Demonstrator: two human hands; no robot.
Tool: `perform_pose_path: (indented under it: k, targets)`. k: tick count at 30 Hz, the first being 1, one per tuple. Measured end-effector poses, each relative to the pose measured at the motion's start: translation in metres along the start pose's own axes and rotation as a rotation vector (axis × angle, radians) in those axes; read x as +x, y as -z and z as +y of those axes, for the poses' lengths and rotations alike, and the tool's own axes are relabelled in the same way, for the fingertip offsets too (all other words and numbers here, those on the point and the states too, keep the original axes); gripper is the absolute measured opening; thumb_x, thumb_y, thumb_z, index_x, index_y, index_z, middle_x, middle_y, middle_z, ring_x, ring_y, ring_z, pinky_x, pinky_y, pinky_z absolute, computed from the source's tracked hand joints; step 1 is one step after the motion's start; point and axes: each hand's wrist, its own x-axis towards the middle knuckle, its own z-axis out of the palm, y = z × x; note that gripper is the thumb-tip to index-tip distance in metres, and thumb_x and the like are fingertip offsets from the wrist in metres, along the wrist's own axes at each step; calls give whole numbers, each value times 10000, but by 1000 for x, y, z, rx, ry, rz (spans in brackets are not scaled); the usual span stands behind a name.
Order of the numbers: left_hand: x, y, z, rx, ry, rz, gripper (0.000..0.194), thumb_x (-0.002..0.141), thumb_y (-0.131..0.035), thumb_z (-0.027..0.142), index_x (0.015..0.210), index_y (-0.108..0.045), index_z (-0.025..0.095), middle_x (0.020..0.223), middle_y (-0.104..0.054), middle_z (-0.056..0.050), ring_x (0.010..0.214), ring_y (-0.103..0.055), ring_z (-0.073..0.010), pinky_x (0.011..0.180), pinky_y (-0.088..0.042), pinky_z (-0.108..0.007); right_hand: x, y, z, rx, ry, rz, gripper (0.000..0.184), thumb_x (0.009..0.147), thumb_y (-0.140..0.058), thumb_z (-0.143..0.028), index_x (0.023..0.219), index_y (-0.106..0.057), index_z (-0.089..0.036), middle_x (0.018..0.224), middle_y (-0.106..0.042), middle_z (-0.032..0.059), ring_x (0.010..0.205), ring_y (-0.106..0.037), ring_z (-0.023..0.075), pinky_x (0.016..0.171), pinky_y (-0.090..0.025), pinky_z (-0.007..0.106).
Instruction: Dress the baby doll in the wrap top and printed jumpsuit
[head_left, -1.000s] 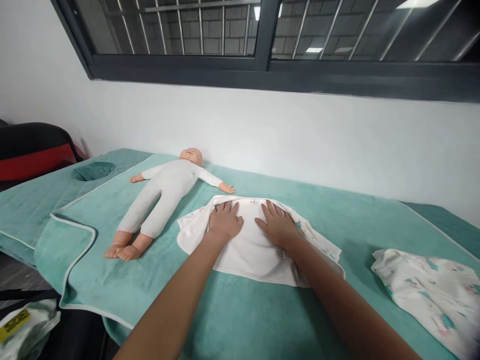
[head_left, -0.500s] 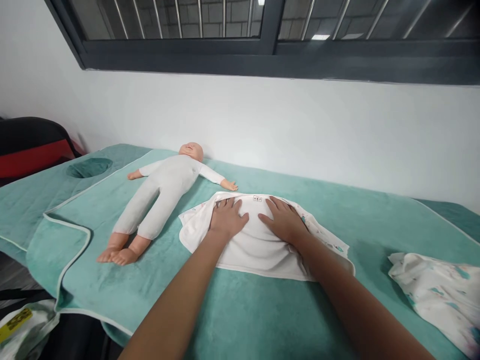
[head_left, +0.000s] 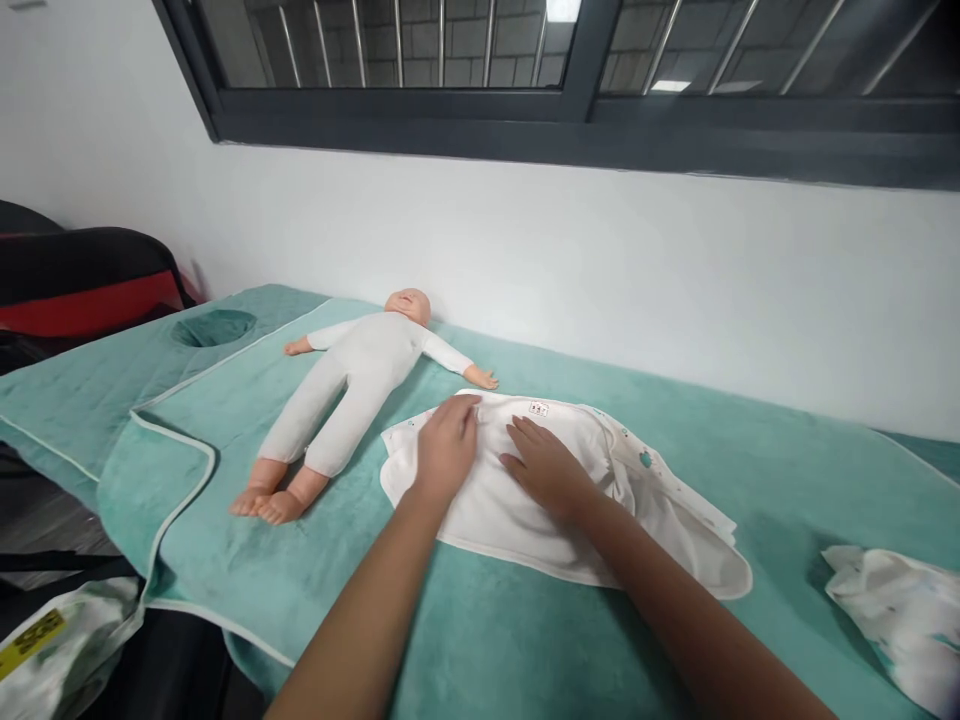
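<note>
A white baby shirt (head_left: 517, 540) with a small printed label at its top edge lies spread on the green cover, its inner side up. My left hand (head_left: 448, 450) is at the upper left of the shirt, fingers curled together on the cloth near the edge. Flat on the middle of the shirt rests my right hand (head_left: 551, 465), with its fingers stretched out below the label. Just beyond the shirt, to the left, a baby doll (head_left: 360, 365) in a white suit lies on its back with its arms spread.
The green cover (head_left: 787, 450) runs along the white wall, below a dark window frame (head_left: 390, 135). A bundled patterned white cloth (head_left: 900, 610) lies at the right. On the left are a red and black bag (head_left: 90, 290) and a white bag (head_left: 67, 640) with a yellow label.
My left hand has gone from lying flat with spread fingers to curled fingers. The shirt's right part now lies farther spread out. The view has shifted slightly left.
</note>
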Motion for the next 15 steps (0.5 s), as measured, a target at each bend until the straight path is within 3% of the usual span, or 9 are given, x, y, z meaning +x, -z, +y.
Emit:
perform_pose_path:
  k: [3,6,11,15]
  targets:
    - [-12,37,-26,137,147,118,305,893,-388,141,1069,-633,189,1088,-666,-57,1065,-585,-203,951,-460,-338,18,-8,-23,43,-43,-4,530,977,-370,-379,1388,-451,-55,1475,-418,188,1401,-328,281,1140,-267,426]
    - [-24,57,-43,358,200,26,302,900,-407,183,1107,-627,178,1128,-641,-80,1103,-546,-254,932,-452,-376,28,-15,-37,36,-80,56,552,989,-323,-381,1402,-419,-28,1488,-391,203,1408,-312,279,1148,-248,429]
    - [-29,61,-39,608,193,-113,292,924,-420,251,1105,-633,167,1022,-628,-110,998,-544,-278,837,-443,-389,29,-18,-39,47,-70,89,558,988,-317,-404,1410,-417,-52,1474,-424,170,1389,-338,268,1147,-245,435]
    - [-11,65,-36,633,91,-44,311,919,-363,138,1025,-650,194,975,-612,-95,934,-526,-265,750,-420,-361,27,-15,-37,70,-69,86,552,987,-320,-407,1407,-419,-61,1471,-431,161,1391,-333,264,1148,-238,434]
